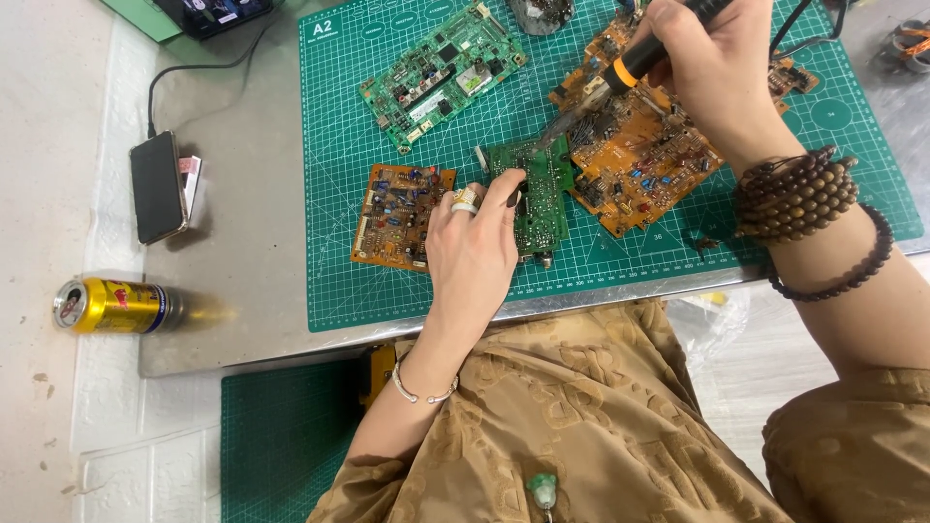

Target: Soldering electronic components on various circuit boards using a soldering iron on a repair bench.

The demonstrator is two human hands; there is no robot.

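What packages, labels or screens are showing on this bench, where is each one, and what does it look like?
Smartphone: left of the cutting mat, flat, dark blank screen.
Drink can: on its side at the table's left edge, yellow with red markings.
Small packet: partly under the phone, red and white.
Device screen: top edge, dark, partly cropped.
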